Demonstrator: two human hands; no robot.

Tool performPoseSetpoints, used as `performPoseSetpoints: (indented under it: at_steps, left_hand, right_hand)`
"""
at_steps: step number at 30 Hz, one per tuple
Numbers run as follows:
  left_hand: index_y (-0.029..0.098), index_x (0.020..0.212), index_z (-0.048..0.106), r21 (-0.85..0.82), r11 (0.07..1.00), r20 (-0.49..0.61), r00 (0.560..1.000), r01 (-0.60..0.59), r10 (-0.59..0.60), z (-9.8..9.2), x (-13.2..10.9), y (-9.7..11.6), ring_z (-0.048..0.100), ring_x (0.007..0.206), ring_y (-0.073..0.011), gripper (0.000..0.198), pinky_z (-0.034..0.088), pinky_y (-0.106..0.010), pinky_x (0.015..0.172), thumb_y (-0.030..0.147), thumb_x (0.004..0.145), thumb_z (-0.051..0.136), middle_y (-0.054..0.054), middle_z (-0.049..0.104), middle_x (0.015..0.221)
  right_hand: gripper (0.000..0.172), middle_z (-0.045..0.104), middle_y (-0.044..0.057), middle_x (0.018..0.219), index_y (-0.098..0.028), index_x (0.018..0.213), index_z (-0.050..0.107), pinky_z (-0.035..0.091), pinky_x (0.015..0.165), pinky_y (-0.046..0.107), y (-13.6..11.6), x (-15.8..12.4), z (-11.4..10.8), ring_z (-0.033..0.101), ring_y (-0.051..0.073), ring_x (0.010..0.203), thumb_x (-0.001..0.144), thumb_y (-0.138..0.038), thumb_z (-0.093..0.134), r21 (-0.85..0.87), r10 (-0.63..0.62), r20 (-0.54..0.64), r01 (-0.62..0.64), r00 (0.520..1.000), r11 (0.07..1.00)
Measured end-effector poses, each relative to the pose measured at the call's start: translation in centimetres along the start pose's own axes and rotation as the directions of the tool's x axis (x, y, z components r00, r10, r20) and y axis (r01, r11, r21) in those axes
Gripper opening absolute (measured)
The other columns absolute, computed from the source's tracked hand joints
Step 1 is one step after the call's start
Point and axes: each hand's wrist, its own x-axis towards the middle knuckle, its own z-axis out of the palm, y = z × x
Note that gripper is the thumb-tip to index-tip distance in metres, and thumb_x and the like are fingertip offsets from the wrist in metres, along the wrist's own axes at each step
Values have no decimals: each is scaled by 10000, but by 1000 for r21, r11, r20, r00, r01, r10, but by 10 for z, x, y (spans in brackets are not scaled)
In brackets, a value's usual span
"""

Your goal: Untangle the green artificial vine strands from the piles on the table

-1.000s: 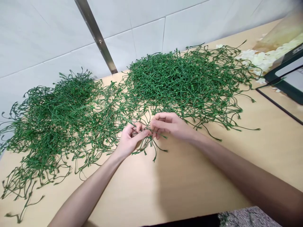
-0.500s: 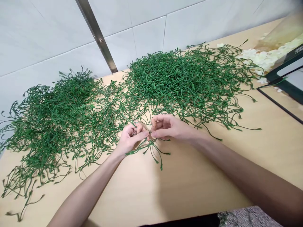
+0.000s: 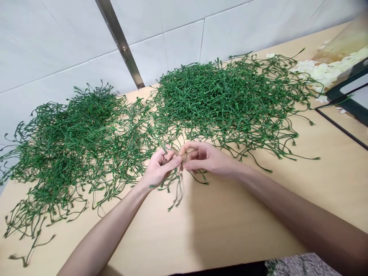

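Observation:
Both of my hands meet at the middle of a light wooden table (image 3: pixel 230 230). My left hand (image 3: pixel 159 168) pinches a small bunch of green plastic stems (image 3: pixel 175 188), whose loose ends hang down and blur below my fingers. My right hand (image 3: pixel 205 158) is curled, its fingertips pinching the same bunch right beside my left thumb. A large heap of tangled green stems (image 3: pixel 230 96) lies just behind my hands. A second heap of green stems (image 3: pixel 71 142) spreads out to the left.
A white tiled wall with a slanted metal strip (image 3: pixel 120 42) runs behind the table. At the far right lie pale flower petals (image 3: pixel 319 73), a black-framed object (image 3: pixel 347 96) and a clear bag. A dark speckled edge shows at the bottom.
The bunch's loose ends have swung from the right to hang more to the left below my left hand. Both hands have stayed pinched together and shifted only slightly.

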Motion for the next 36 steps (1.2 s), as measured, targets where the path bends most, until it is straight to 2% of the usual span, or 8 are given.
performPoseSetpoints:
  at_steps: [3, 8, 15, 18, 22, 28, 32, 36]
  left_hand:
    - [187, 711, 372, 23, 999, -5, 999, -33, 33, -2, 1, -4, 616, 575, -91, 419, 512, -212, 574, 293, 745, 776, 53, 556, 642]
    - [208, 759, 333, 81, 994, 73, 995, -69, 63, 1, 1, -4, 599, 429, -106, 360, 454, -199, 393, 305, 848, 668, 49, 621, 639]
    - [207, 764, 334, 74, 997, 47, 999, 6, -9, 2, 1, -2, 528, 353, -73, 367, 394, -160, 352, 315, 840, 676, 42, 643, 610]
    - [213, 767, 330, 71, 997, 66, 998, 8, -13, 1, 1, 0, 484, 321, -69, 362, 375, -161, 351, 330, 849, 663, 68, 591, 521]
    - [206, 733, 334, 137, 990, 123, 992, -16, -1, -1, -3, 1, 450, 359, -38, 452, 326, -145, 372, 449, 784, 711, 78, 523, 528]
    - [177, 833, 477, 249, 958, 147, 973, 140, -180, -6, -6, 2, 406, 420, -36, 624, 285, -153, 417, 448, 465, 902, 82, 537, 528]
    - [133, 704, 560, 363, 901, 103, 951, 236, -291, -6, -5, 10, 334, 402, -35, 538, 216, -171, 400, 345, 375, 930, 93, 457, 419]
    - [106, 597, 611, 403, 876, 203, 908, 264, -367, -4, -3, 16, 354, 438, -48, 423, 241, -192, 418, 334, 409, 914, 63, 477, 448]
  right_hand:
    - [191, 704, 13, 698, -157, 915, 616, 519, 630, 260, -6, -2, -6, 636, 117, 617, 759, -230, 700, -120, -17, -33, 13, 999, 993]
    - [151, 718, 50, 759, -143, 883, 710, 503, 635, 270, -10, -4, -12, 649, 154, 681, 825, -262, 638, -507, -141, -95, 74, 985, 859]
    - [290, 651, 93, 898, -129, 990, 652, 433, 722, 302, -2, -10, -1, 580, 173, 787, 945, -155, 367, -937, -336, 127, 224, 933, 267]
    - [298, 592, 66, 778, -128, 886, 624, 379, 645, 285, -4, -13, 3, 513, 161, 686, 968, -308, 402, -958, -355, 180, 245, 917, 147]
    - [440, 413, -35, 561, -160, 664, 531, 259, 528, 240, -5, -12, 4, 358, 95, 525, 893, -535, 522, -890, -361, 147, 282, 921, 358]
    - [426, 166, -91, 523, -164, 571, 502, 104, 443, 240, 9, -7, 8, 149, 55, 471, 784, -487, 680, -536, -224, 109, 247, 968, 807]
    - [429, 152, -95, 524, -156, 557, 538, 84, 448, 247, 16, -6, 8, 131, 53, 488, 678, -483, 786, -433, -116, 78, 138, 990, 891]
    - [392, 179, -92, 506, -146, 561, 603, 93, 468, 260, 15, -5, 10, 140, 55, 494, 629, -462, 826, -415, -84, 89, 113, 992, 903]
